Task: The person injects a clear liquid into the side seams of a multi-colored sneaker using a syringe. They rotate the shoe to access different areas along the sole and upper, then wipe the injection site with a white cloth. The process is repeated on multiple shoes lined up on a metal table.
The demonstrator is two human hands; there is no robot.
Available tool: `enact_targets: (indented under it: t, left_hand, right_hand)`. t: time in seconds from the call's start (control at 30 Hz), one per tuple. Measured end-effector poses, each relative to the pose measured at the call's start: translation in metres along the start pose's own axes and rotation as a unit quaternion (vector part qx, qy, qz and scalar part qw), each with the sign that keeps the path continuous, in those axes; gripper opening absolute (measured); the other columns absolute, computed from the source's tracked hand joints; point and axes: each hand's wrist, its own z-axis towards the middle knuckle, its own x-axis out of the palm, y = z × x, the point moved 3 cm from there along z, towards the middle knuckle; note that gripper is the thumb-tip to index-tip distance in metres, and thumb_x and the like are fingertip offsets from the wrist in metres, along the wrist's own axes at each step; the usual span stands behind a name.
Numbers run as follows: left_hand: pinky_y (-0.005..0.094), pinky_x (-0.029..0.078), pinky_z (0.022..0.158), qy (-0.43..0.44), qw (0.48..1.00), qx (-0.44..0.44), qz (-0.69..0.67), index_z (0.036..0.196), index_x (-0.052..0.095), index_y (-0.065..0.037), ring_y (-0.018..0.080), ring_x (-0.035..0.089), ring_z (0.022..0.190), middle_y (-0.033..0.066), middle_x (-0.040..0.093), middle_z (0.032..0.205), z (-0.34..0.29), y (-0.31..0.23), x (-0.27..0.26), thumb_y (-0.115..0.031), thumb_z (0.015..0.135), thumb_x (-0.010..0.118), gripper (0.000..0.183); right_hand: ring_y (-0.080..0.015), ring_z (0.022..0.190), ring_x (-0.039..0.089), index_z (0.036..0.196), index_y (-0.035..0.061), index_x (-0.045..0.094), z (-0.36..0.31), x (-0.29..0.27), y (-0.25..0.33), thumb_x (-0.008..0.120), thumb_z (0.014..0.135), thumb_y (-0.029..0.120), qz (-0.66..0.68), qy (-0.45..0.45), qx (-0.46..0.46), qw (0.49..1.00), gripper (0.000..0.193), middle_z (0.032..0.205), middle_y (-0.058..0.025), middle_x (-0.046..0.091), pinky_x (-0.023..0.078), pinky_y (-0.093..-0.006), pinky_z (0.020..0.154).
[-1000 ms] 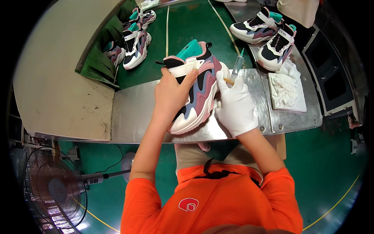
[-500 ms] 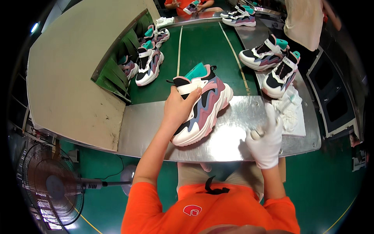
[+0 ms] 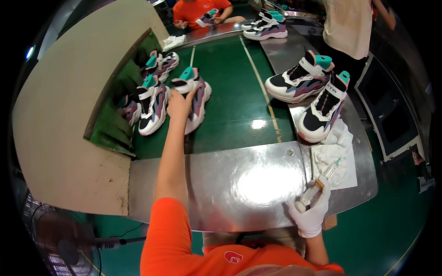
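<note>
My bare left hand (image 3: 178,105) reaches out over the green conveyor belt, closed round the upper of a white, black and purple sneaker (image 3: 200,102) with a teal insert at its collar. The toe of this sneaker points toward me, and my hand hides part of its strap. A similar sneaker (image 3: 155,108) stands just left of it. In a white glove, my right hand (image 3: 312,217) is closed round a clear syringe (image 3: 330,171) with a green tip, above the metal table's right side. Crumpled white cloth (image 3: 340,140) lies beside the tip.
Two sneakers, one (image 3: 299,79) behind the other (image 3: 323,110), stand on the right metal ledge. More stand at the far end and by the green flap curtain (image 3: 109,120). A co-worker in orange (image 3: 198,11) sits opposite, holding a shoe. A fan (image 3: 66,244) stands at lower left.
My left hand has carried the sneaker from above the metal table forward and left to the belt. My right hand has moved nearer to me, and the syringe now shows in it.
</note>
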Motion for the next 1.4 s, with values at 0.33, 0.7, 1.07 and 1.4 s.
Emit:
enact_targets:
  t: [0.33, 0.7, 1.07, 1.4]
  left_hand:
    - [0.0432, 0.055, 0.078, 0.365, 0.855, -0.029, -0.368, 0.129, 0.049, 0.007, 0.0351, 0.065, 0.099, 0.0256, 0.062, 0.116, -0.042, -0.197, 0.095, -0.058, 0.088, 0.057, 0.077]
    - [0.0435, 0.062, 0.073, 0.371, 0.621, -0.193, -0.663, 0.112, 0.054, 0.014, 0.035, 0.069, 0.091, 0.0239, 0.065, 0.106, -0.137, -0.142, 0.008, -0.026, 0.094, 0.056, 0.044]
    - [0.0409, 0.06, 0.081, 0.161, 0.621, -0.368, -0.673, 0.123, 0.047, 0.012, 0.0304, 0.066, 0.102, 0.0221, 0.06, 0.118, -0.357, 0.02, -0.173, -0.029, 0.1, 0.047, 0.047]
    - [0.0378, 0.053, 0.084, 0.114, 0.842, 0.406, -0.338, 0.115, 0.065, -0.006, 0.0295, 0.066, 0.096, 0.009, 0.068, 0.106, -0.314, -0.083, -0.222, -0.014, 0.08, 0.072, 0.036]
  right_hand:
    - [-0.0283, 0.093, 0.057, 0.135, -0.0047, 0.036, -0.006, -0.004, -0.003, 0.085, 0.057, 0.015, -0.005, -0.033, 0.004, 0.999, 0.094, 0.108, -0.0192, 0.055, 0.046, -0.0365, 0.085]
    - [-0.0248, 0.092, 0.057, 0.132, -0.0011, 0.042, -0.004, 0.0, -0.009, 0.085, 0.057, 0.011, 0.049, -0.061, 0.021, 0.997, 0.087, 0.108, -0.0173, 0.058, 0.047, -0.0357, 0.084]
    - [-0.0238, 0.1, 0.054, 0.132, -0.0027, 0.042, -0.007, 0.002, -0.008, 0.083, 0.065, 0.006, 0.068, -0.053, -0.016, 0.996, 0.079, 0.114, -0.0157, 0.054, 0.044, -0.0348, 0.092]
    - [-0.0155, 0.079, 0.058, 0.134, 0.0029, 0.042, -0.003, -0.031, 0.03, 0.082, 0.065, 0.005, 0.038, 0.07, 0.055, 0.995, 0.079, 0.111, -0.0121, 0.057, 0.051, -0.0294, 0.071]
